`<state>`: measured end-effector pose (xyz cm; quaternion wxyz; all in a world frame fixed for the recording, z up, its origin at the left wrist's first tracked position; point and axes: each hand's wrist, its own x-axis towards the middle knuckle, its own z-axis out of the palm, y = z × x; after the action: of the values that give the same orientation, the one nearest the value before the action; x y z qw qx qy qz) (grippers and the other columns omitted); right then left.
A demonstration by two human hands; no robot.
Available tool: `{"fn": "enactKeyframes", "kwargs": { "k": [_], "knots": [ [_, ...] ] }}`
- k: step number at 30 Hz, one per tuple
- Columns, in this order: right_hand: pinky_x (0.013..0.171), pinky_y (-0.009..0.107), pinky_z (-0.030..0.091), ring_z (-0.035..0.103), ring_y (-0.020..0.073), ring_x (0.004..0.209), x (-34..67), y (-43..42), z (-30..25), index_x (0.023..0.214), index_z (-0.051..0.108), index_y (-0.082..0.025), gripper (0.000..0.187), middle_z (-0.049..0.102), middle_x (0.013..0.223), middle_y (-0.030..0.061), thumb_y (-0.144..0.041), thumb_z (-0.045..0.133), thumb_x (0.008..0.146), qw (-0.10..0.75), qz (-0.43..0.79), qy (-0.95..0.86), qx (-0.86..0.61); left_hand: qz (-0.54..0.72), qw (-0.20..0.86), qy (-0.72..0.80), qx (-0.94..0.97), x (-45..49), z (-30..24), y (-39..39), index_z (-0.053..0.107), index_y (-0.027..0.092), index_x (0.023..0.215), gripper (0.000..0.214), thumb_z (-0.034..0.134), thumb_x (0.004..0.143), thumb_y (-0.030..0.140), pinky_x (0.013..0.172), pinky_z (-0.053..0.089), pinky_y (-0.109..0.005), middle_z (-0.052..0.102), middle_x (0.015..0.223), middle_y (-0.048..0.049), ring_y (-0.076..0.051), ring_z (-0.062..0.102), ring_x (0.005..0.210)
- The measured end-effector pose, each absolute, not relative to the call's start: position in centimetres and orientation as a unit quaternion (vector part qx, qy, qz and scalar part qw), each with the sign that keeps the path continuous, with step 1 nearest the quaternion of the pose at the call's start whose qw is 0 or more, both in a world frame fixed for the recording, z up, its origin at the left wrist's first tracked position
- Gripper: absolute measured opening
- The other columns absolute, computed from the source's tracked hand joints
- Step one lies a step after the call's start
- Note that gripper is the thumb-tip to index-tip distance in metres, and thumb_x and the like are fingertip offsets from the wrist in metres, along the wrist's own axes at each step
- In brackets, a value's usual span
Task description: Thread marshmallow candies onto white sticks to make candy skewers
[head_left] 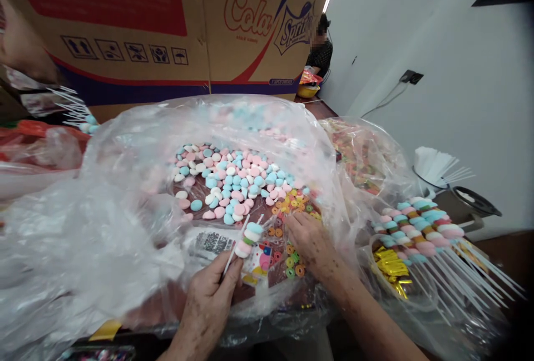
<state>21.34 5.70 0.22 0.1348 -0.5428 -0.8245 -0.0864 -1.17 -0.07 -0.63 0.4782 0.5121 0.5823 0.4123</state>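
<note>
My left hand (pixel 212 300) is closed on a candy skewer (pixel 249 240), a white stick threaded with pink, white, green and blue sweets. A second, bare white stick (pixel 231 259) is held alongside it. My right hand (pixel 311 241) reaches down into the gummy rings (pixel 295 201), its fingers bent together at the orange and yellow ones; what lies between the fingertips is hidden. Beyond both hands, pink, blue and white candies (pixel 236 180) are spread inside a clear plastic bag (pixel 120 144). Red and green rings (pixel 291 263) lie between my hands, beside a printed label (pixel 212 241).
Finished-looking candy skewers (pixel 421 227) lie at right over a tub with gold ties (pixel 392 266). Behind them stand white sticks (pixel 434 166) and a metal jug (pixel 467 199). A large cardboard box (pixel 200 27) blocks the back. People (pixel 321 52) are at the back and left.
</note>
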Motion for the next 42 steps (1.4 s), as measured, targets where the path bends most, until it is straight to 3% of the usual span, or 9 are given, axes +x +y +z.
{"fn": "enactKeyframes", "kwargs": {
  "k": [4,9,12,17,24,28,33,37,42],
  "knots": [
    [0.067,0.03,0.04,0.054,0.0191,0.071,21.2,5.9,0.6,0.073,0.058,-0.02,0.019,0.061,0.072,0.0045,-0.009,0.049,0.086,0.25,0.012,-0.776,-0.578,0.408,0.483,0.579,0.515,-1.2,-0.8,-0.1,0.07,0.02,0.079,0.031,0.057,0.086,0.047,0.051,0.047,-0.019,0.052,0.057,0.0046,-0.013,0.047,0.053],
    [0.052,0.025,0.039,0.052,0.0129,0.054,19.9,6.1,2.6,0.075,0.062,-0.022,0.01,0.065,0.064,-0.0013,-0.03,0.068,0.074,0.488,0.415,-0.527,-0.559,0.383,0.486,0.573,0.538,-1.0,-0.3,-0.2,0.071,0.019,0.077,0.031,0.056,0.086,0.045,0.054,0.048,-0.021,0.053,0.06,0.0032,-0.016,0.052,0.058],
    [0.054,0.024,0.043,0.056,0.0121,0.056,18.8,6.1,3.5,0.071,0.066,-0.02,0.019,0.067,0.065,-0.0006,-0.031,0.078,0.063,0.542,0.529,-0.409,-0.509,0.362,0.462,0.566,0.578,-1.1,-0.1,-0.1,0.072,0.02,0.077,0.032,0.054,0.088,0.045,0.056,0.046,-0.02,0.056,0.063,0.0022,-0.017,0.054,0.062],
    [0.059,0.024,0.048,0.059,0.0114,0.058,17.8,5.9,3.3,0.071,0.07,-0.019,0.022,0.069,0.067,-0.0004,-0.031,0.084,0.06,0.563,0.561,-0.381,-0.473,0.337,0.456,0.554,0.61,-1.4,-0.4,0.1,0.069,0.021,0.076,0.034,0.049,0.091,0.044,0.06,0.046,-0.022,0.059,0.065,0.0012,-0.018,0.056,0.063],
    [0.07,0.032,0.057,0.067,0.0178,0.073,18.1,5.5,2.3,0.085,0.077,-0.024,0.018,0.075,0.081,0.001,-0.033,0.08,0.07,0.535,0.497,-0.471,-0.495,0.357,0.435,0.566,0.603,-1.2,0.1,0.1,0.076,0.021,0.084,0.031,0.052,0.089,0.041,0.051,0.037,-0.021,0.056,0.056,0.0036,-0.016,0.049,0.053],
    [0.085,0.036,0.059,0.072,0.022,0.091,17.9,4.7,1.7,0.099,0.078,-0.026,0.02,0.077,0.099,0.0021,-0.029,0.067,0.083,0.488,0.317,-0.615,-0.532,0.367,0.431,0.568,0.596,-1.1,0.2,0.1,0.075,0.021,0.082,0.031,0.053,0.088,0.041,0.055,0.04,-0.022,0.058,0.057,0.0032,-0.017,0.052,0.056],
    [0.097,0.033,0.056,0.068,0.0207,0.11,16.9,3.2,0.2,0.13,0.063,-0.021,0.041,0.071,0.121,0.0062,-0.014,0.045,0.094,0.466,0.082,-0.727,-0.498,0.381,0.431,0.577,0.58,-1.0,0.1,0.0,0.076,0.02,0.085,0.032,0.054,0.088,0.042,0.055,0.041,-0.023,0.057,0.056,0.0035,-0.017,0.053,0.055],
    [0.096,0.031,0.057,0.067,0.0198,0.112,16.4,2.7,0.0,0.138,0.055,-0.018,0.049,0.069,0.123,0.0105,-0.005,0.042,0.092,0.451,-0.001,-0.769,-0.454,0.378,0.442,0.567,0.583,-1.1,-0.3,0.0,0.078,0.019,0.094,0.035,0.052,0.088,0.042,0.053,0.043,-0.022,0.061,0.058,0.0027,-0.017,0.055,0.055],
    [0.083,0.03,0.061,0.071,0.0212,0.1,16.0,2.7,1.6,0.127,0.061,-0.012,0.041,0.072,0.111,0.0141,-0.008,0.04,0.093,0.386,-0.014,-0.82,-0.422,0.389,0.439,0.573,0.572,-1.3,-1.0,0.2,0.077,0.019,0.088,0.034,0.053,0.088,0.042,0.054,0.045,-0.023,0.056,0.056,0.0031,-0.016,0.049,0.053]
  ]
}}
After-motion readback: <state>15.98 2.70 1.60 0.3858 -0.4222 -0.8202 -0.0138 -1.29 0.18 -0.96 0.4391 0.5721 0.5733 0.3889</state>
